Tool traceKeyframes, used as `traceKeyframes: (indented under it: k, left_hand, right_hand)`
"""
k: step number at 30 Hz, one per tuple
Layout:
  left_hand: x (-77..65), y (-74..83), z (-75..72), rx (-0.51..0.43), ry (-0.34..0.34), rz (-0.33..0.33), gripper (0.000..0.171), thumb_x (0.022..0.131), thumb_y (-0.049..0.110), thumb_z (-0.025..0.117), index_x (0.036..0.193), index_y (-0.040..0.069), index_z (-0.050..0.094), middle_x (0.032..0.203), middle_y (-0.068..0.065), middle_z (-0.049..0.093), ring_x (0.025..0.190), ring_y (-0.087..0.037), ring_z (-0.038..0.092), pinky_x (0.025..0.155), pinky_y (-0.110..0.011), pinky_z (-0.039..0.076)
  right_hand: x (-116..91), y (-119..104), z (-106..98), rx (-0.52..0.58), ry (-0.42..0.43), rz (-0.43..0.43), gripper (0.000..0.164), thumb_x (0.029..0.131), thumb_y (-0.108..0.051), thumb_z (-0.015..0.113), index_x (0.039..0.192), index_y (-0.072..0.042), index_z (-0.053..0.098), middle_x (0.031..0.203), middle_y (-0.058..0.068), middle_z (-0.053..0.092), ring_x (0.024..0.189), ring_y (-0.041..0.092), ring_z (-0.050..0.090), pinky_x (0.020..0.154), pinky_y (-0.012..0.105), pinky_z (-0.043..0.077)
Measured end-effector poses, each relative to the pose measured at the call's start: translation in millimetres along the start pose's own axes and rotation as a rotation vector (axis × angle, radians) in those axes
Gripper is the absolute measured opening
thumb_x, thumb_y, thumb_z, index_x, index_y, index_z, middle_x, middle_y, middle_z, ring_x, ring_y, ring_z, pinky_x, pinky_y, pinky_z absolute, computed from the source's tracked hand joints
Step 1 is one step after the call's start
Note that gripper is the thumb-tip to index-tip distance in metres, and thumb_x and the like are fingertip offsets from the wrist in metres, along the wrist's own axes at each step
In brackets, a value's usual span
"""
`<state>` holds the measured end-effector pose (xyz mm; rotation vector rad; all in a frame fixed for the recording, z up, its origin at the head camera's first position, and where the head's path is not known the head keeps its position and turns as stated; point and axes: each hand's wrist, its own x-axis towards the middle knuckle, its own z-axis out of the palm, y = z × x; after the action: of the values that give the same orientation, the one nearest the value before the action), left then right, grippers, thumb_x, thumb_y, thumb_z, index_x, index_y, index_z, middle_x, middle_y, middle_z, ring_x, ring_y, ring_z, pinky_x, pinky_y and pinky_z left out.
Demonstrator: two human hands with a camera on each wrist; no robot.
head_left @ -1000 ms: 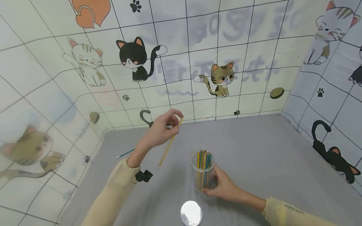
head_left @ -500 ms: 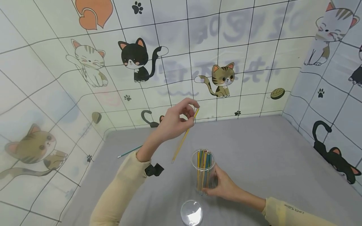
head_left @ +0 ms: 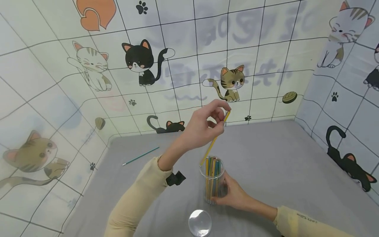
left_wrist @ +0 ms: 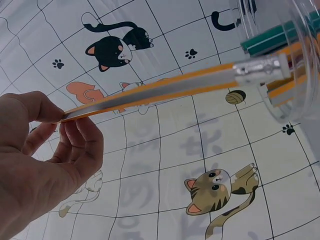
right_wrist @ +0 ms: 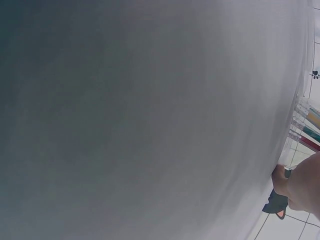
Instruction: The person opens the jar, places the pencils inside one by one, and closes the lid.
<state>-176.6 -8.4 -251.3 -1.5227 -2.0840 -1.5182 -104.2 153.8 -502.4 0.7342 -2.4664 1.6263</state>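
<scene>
My left hand [head_left: 204, 126] pinches a yellow pencil [head_left: 214, 142] near its upper end. The pencil slants down, its lower end right at the rim of a clear cup [head_left: 212, 177]. In the left wrist view, that lower end shows a metal ferrule with a pale eraser [left_wrist: 260, 69], overlapping the cup's mouth. Several yellow, teal and other coloured pencils [head_left: 214, 166] stand inside the cup. My right hand [head_left: 235, 196] holds the cup low on its right side, thumb in front. At the right wrist view's edge, the hand [right_wrist: 302, 182] shows beside coloured pencils [right_wrist: 310, 132].
A teal pencil [head_left: 140, 156] lies on the grey tabletop [head_left: 266, 158] at the left. A round clear lid [head_left: 200, 223] lies in front of the cup. Cat-printed sheeting [head_left: 183, 65] rises behind and along both sides.
My left hand has carried the yellow pencil rightward and up, from left of the cup to its rim. The teal pencil on the table is now fully uncovered. My right hand stays put.
</scene>
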Motion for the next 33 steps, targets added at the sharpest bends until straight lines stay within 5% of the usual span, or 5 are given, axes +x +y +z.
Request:
traceKeyframes:
  k: [13,33]
  left_hand:
    - [-2.9,-4.4,10.5,0.064,0.000,0.063,0.036,0.084,-0.012,0.052,0.117,0.001,0.055,0.085,-0.006,0.055,0.080,-0.011,0.055,0.066,-0.025,0.054]
    - [-31.6,-29.4,17.4,0.092,-0.127,0.054,0.033,0.084,-0.013,0.057,0.115,0.001,0.057,0.095,-0.006,0.055,0.085,-0.013,0.055,0.069,-0.021,0.054]
  right_hand:
    - [1.0,-1.1,-1.6,-0.006,-0.017,0.019,0.092,0.069,-0.020,0.090,0.145,-0.010,0.038,0.138,0.007,0.055,0.124,0.024,0.052,0.090,0.053,0.048]
    - [2.5,-1.0,-0.2,0.017,-0.004,0.003,0.083,0.069,-0.018,0.090,0.138,-0.014,0.044,0.128,0.001,0.061,0.113,0.017,0.057,0.085,0.043,0.051]
